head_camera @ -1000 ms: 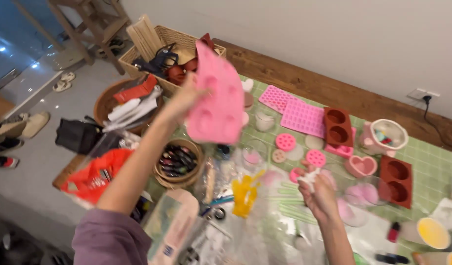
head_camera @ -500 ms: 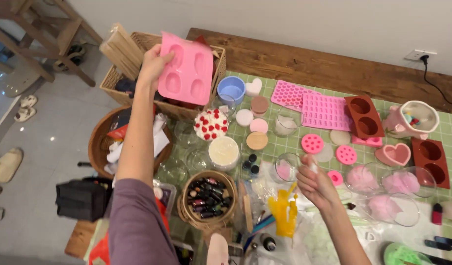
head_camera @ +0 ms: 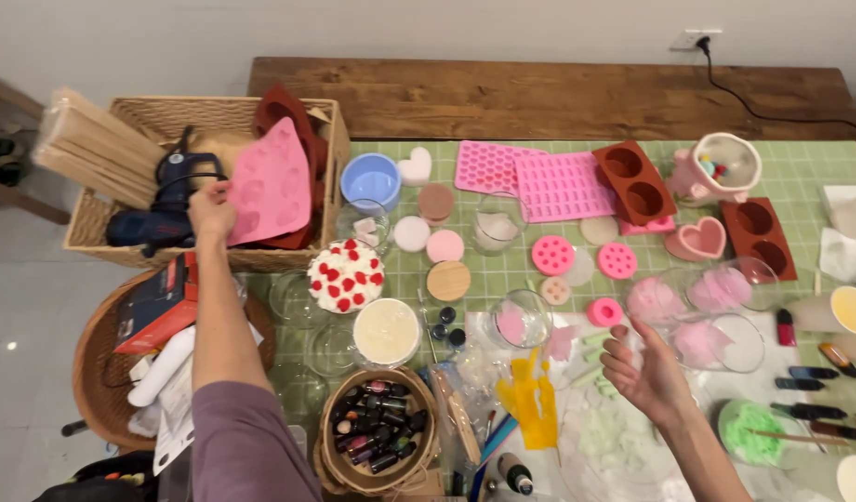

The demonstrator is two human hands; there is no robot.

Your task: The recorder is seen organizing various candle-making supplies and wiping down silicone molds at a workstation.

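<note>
Wicker basket (head_camera: pixel 93 237) at table's (head_camera: pixel 800 172) left end; silicone mould (head_camera: pixel 272 186) stands in it. Jar of small bottles (head_camera: pixel 377 437) nearer the person, flat moulds (head_camera: pixel 530 177) behind it.

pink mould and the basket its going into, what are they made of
Pink mould: probably silicone, matte and soft-looking, with moulded cavities; the left hand grips its edge. Basket: woven wicker or rattan, tan, weave visible on walls.

1. A home craft space: a counter (head_camera: pixel 818 167) under green gridded cloth, beside a tiled floor (head_camera: pixel 28 307).
2. Silicone moulds (head_camera: pixel 563 186), small dye bottles (head_camera: pixel 377 432) and wicker baskets (head_camera: pixel 214 116) crowd it.
</note>
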